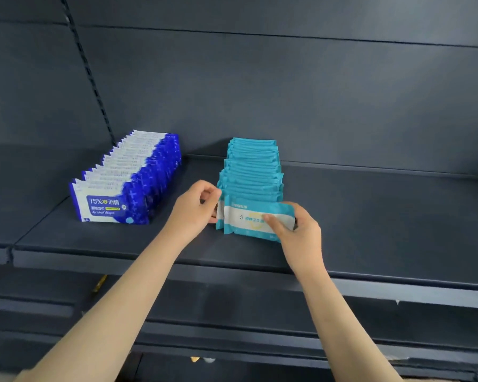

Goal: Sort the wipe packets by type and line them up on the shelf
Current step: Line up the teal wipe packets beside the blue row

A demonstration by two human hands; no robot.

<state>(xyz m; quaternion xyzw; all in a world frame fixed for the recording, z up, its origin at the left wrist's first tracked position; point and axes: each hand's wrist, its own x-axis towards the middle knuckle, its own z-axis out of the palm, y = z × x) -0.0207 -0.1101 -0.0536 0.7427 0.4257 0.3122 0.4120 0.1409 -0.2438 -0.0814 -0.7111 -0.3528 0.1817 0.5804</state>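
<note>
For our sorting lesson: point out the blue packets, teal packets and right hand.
blue packets (127, 175): head view, mid-row tops.
teal packets (251, 172): head view, mid-row tops.
right hand (301, 232): head view, its back.

The front teal packet (255, 216) hides all but the top edges of the teal row (253, 166) behind it. Its blurred print cannot be read; the right hand's (301, 232) thumb covers part.

Pictured from the head camera | left hand (195, 209) bare | right hand (301, 232) bare | left forearm (122, 299) uncovered from wrist to lower-left corner of frame | right forearm (331, 312) uncovered from wrist to bottom edge | both forearms slim and smooth | pale blur beside left elbow at frame corner, too indistinct to call a sleeve
</note>
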